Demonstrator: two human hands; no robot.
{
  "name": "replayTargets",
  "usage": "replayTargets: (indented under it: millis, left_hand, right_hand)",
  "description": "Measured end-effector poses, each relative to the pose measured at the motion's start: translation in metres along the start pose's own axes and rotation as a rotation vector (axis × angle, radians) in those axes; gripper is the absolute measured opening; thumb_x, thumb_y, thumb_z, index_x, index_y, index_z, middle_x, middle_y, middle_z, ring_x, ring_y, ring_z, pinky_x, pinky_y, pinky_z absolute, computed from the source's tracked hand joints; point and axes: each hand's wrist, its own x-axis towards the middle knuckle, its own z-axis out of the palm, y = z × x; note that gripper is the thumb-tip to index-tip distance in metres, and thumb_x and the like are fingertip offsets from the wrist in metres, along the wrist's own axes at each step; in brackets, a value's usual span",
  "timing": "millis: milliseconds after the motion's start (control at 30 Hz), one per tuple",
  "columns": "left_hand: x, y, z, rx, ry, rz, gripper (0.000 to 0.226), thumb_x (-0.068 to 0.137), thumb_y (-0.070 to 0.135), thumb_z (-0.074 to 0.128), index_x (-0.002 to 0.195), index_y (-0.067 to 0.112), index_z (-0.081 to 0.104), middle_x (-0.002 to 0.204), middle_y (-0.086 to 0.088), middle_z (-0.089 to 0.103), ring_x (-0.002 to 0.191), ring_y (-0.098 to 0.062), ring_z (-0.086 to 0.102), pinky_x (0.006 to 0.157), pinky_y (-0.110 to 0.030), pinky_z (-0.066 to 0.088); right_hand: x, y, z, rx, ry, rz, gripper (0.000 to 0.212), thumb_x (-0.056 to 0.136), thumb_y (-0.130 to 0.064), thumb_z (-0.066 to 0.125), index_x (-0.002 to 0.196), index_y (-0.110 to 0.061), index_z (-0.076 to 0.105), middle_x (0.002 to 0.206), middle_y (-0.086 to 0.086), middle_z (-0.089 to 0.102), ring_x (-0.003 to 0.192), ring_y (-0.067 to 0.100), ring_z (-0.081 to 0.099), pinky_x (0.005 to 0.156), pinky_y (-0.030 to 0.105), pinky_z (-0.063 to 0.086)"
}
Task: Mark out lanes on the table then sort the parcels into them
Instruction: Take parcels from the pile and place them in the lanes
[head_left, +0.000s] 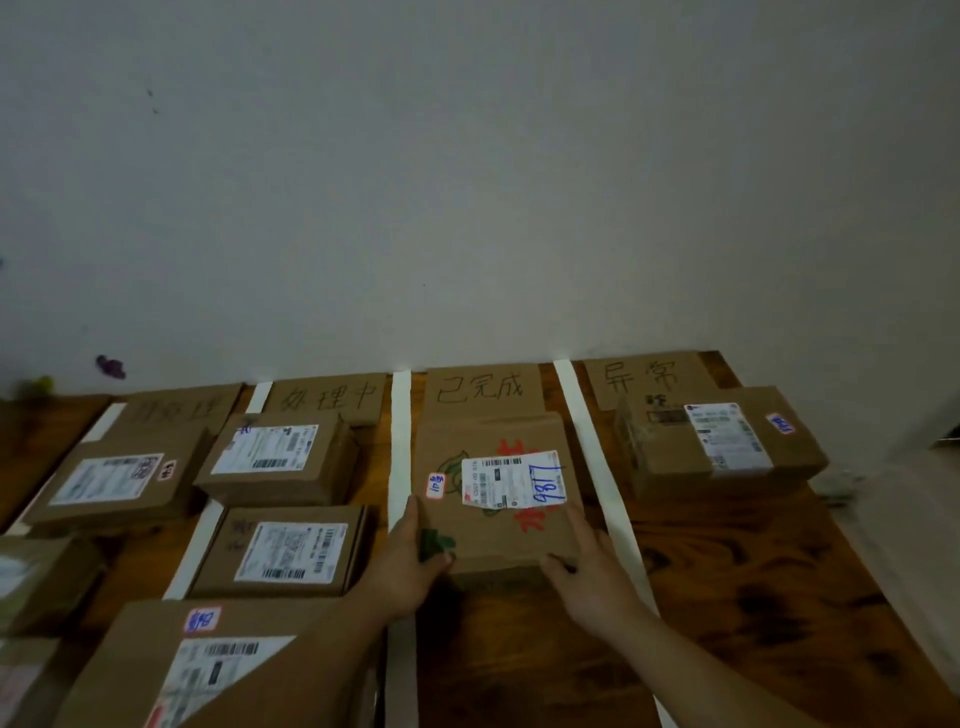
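- Wooden table (753, 597): white tape strips (401, 447) run front to back and divide the top into lanes.
- Parcel labelled "9817" (496, 535): sits in the lane second from the right, between two strips, just in front of the cardboard sign (480, 392) at the head of that lane.
- Neighbouring parcels (278, 457): two in the lane to the left, one in the far-right lane.
- Right hand (589, 569): grips the "9817" parcel's near-right corner, thumb at the near edge, fingers spread along the right side.
- Left hand (410, 556): grips the near-left corner, thumb on top, fingers against the left side.

Left hand (410, 564) and right hand (589, 574) grip near corners of box (493, 441); box lies on table (753, 571) between two tape strips (400, 441), just before sign (483, 391). Other boxes (275, 457) sit in lanes either side.
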Motion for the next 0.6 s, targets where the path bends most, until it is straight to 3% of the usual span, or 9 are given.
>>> replayTargets:
  millis: [167, 267, 333, 433, 533, 600]
  left_hand:
    - [0.019, -0.007, -0.009, 0.153, 0.029, -0.033, 0.090, 0.089, 0.019, 0.061, 0.150, 0.026, -0.005, 0.152, -0.002, 0.028, 0.135, -0.023, 0.036, 0.110, -0.038, 0.035]
    - [0.024, -0.008, -0.018, 0.172, 0.020, -0.023, 0.083, 0.088, 0.018, 0.062, 0.150, 0.025, 0.007, 0.148, -0.003, 0.034, 0.132, -0.023, 0.040, 0.108, -0.038, 0.038]
    - [0.022, -0.009, -0.026, 0.157, 0.029, -0.013, 0.075, 0.086, 0.023, 0.063, 0.147, 0.026, 0.021, 0.145, -0.001, 0.039, 0.130, -0.022, 0.042, 0.107, -0.042, 0.039]
    - [0.008, -0.008, -0.044, 0.152, 0.086, 0.017, 0.070, 0.087, 0.027, 0.062, 0.147, 0.026, 0.026, 0.149, -0.001, 0.035, 0.134, -0.023, 0.039, 0.110, -0.046, 0.036]
    - [-0.015, -0.009, -0.076, 0.237, 0.186, 0.059, 0.064, 0.092, 0.028, 0.057, 0.147, 0.024, 0.025, 0.154, -0.002, 0.024, 0.140, -0.025, 0.028, 0.112, -0.043, 0.029]
    - [-0.034, -0.021, -0.107, 0.261, 0.254, 0.081, 0.064, 0.091, 0.034, 0.057, 0.147, 0.024, 0.028, 0.154, -0.002, 0.025, 0.137, -0.024, 0.032, 0.104, -0.038, 0.040]
  right_hand:
    - [0.010, -0.001, 0.008, -0.044, 0.015, -0.029, 0.072, 0.094, -0.040, 0.053, 0.149, -0.041, 0.006, 0.138, 0.004, 0.031, 0.124, 0.022, 0.043, 0.098, 0.033, 0.042]
    - [0.011, -0.003, 0.010, -0.064, 0.007, -0.023, 0.074, 0.093, -0.042, 0.054, 0.149, -0.039, 0.006, 0.141, 0.005, 0.029, 0.126, 0.024, 0.041, 0.100, 0.034, 0.041]
    - [0.011, -0.009, 0.005, -0.101, 0.017, -0.017, 0.075, 0.091, -0.045, 0.056, 0.148, -0.039, 0.008, 0.149, 0.008, 0.020, 0.134, 0.028, 0.031, 0.107, 0.040, 0.037]
    - [0.011, -0.031, -0.003, -0.197, 0.093, -0.029, 0.075, 0.088, -0.051, 0.057, 0.148, -0.037, 0.014, 0.157, 0.007, 0.004, 0.144, 0.031, 0.011, 0.113, 0.045, 0.027]
    - [0.011, -0.077, -0.007, -0.235, 0.140, -0.106, 0.069, 0.088, -0.049, 0.058, 0.147, -0.030, 0.027, 0.155, 0.006, 0.017, 0.140, 0.027, 0.022, 0.112, 0.043, 0.031]
    - [0.004, -0.119, 0.000, -0.268, 0.116, -0.163, 0.065, 0.089, -0.049, 0.057, 0.145, -0.028, 0.032, 0.153, 0.006, 0.025, 0.137, 0.028, 0.029, 0.111, 0.045, 0.031]
